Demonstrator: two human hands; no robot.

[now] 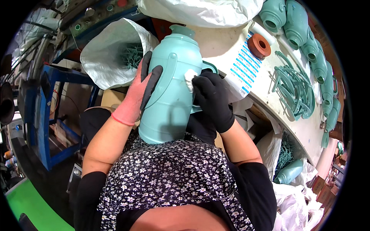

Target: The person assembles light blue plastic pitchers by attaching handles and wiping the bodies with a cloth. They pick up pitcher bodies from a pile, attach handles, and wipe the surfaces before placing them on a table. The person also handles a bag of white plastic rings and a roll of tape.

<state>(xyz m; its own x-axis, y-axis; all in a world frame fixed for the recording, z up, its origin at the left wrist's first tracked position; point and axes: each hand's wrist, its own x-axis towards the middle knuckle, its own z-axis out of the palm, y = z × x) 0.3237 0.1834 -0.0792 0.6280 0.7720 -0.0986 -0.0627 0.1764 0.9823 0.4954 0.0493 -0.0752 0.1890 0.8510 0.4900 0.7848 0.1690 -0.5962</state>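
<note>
- Fingers (199, 81) of the right hand (214, 98), black-gloved, were bunched around a crumpled white wad (189, 79), which touched the side of a pale green jug (169, 102).
- On the left hand (135, 94), the glove was pink-red with black fingers; thumb and fingers were spread wide around the jug's left side.
- That jug was in front of the person's lap, its base beside a floral apron (165, 173) and its neck tilted away; I couldn't tell whether the base rested on the legs.
- A long carrying handle (165, 79) lay along the jug's front, and a dark shadow fell across the lower body.
- Beyond the left hand, a white sack (96, 57) gaped, with thin green pieces (133, 56) inside, near a blue metal frame (45, 119).
- To the right stood a pale worktable (221, 42), bearing a sheet of blue-and-white labels (245, 65), a reddish-brown roll (259, 46) and a loose heap of green handles (295, 90).
- Along the table's far right side ran a row of similar green jugs (296, 23).
</note>
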